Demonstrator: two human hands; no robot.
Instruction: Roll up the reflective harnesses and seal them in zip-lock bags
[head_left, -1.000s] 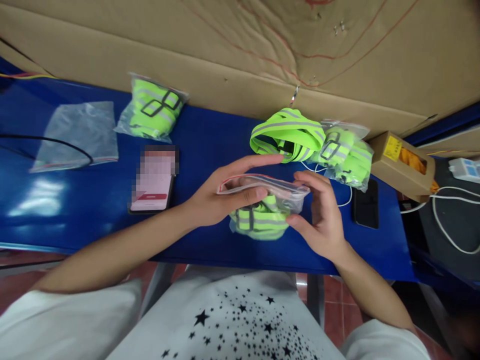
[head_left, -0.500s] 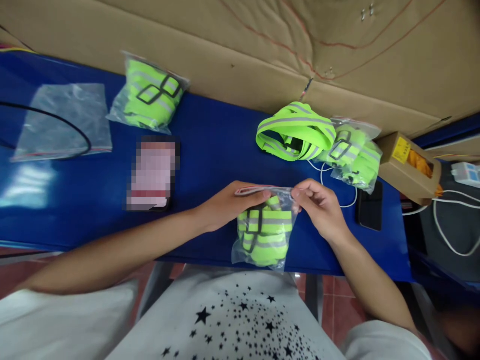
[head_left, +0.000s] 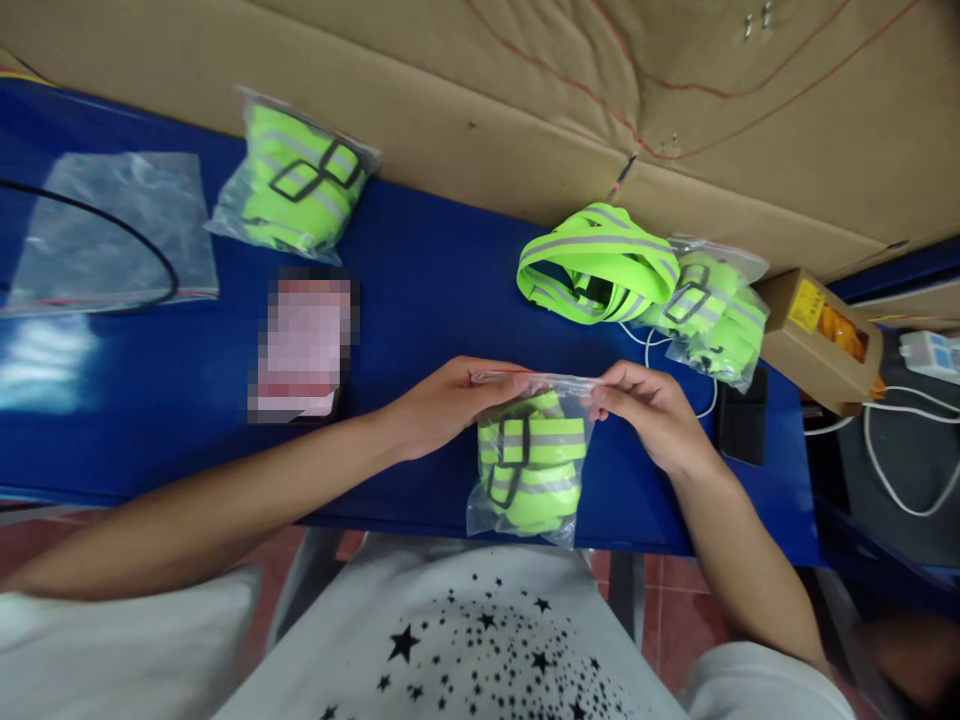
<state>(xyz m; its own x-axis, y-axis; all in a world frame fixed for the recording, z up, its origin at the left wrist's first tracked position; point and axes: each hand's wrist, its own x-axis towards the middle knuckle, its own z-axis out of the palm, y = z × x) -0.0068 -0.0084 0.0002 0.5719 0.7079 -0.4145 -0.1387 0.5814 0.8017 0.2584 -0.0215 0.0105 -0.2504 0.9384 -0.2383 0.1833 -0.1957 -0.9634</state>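
A clear zip bag [head_left: 480,510] hangs between my two hands near the table's front edge. Inside it lies a folded neon-yellow reflective strap [head_left: 551,480] with grey stripes and a black buckle. My left hand [head_left: 469,400] pinches the left end of the bag's top edge, thumb in front. At the right end of the same edge, my right hand [head_left: 645,405] grips with thumb and fingers. The bag's mouth is drawn nearly straight and flat; whether it is sealed I cannot tell.
Another packed bag [head_left: 300,190] stands at back left beside an empty zip bag [head_left: 112,230] and a black cable. A blurred-out phone-like item [head_left: 304,345] lies left. Loose neon strap [head_left: 592,260], more bagged straps [head_left: 709,310], a dark phone [head_left: 742,415] and a cardboard box [head_left: 817,340] are right.
The bag's mouth, earlier slightly gaping on the left, is now straighter and flatter. My right hand has shifted a little to the right. The camera view has moved slightly.
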